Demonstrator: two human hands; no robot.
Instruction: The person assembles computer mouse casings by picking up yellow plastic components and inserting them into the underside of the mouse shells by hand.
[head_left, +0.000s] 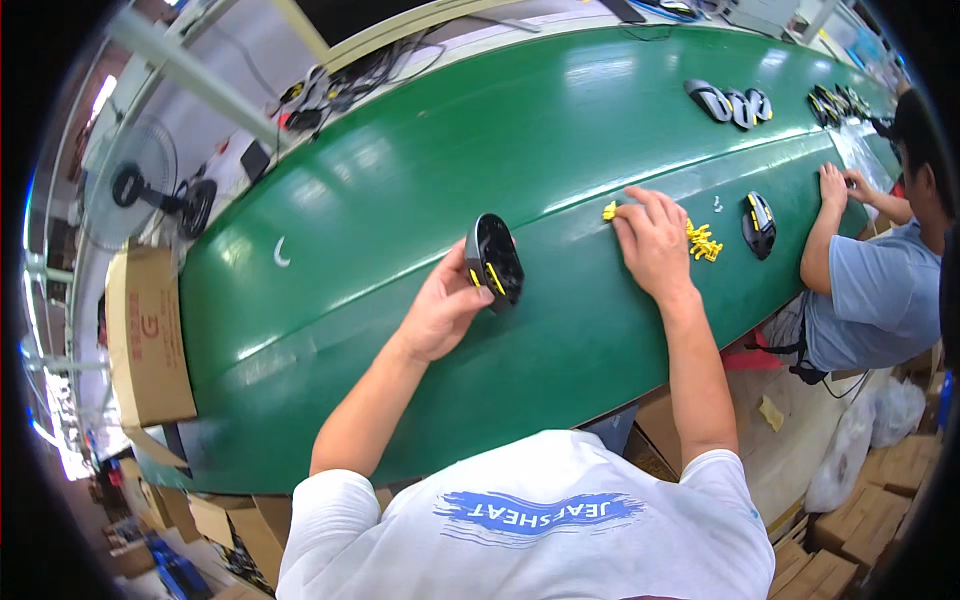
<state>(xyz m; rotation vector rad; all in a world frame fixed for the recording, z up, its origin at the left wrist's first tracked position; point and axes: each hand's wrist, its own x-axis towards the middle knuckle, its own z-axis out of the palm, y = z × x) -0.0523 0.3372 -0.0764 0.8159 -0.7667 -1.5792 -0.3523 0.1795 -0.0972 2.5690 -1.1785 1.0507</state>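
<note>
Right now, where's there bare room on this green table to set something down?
The green table is bare between the cardboard box and the left hand, nearer than the white crescent piece; between the forearms; and beyond the hands, left of the grey shells. It's crowded right of the right hand: yellow pieces, a dark shell, then a co-worker's hands.

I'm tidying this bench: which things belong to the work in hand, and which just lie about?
Likely in the work:
black shell in the left grip
small yellow piece at the right grip
yellow pile nearby

Apparently just lying about:
pale curved piece
fan
cardboard box at far left
</note>
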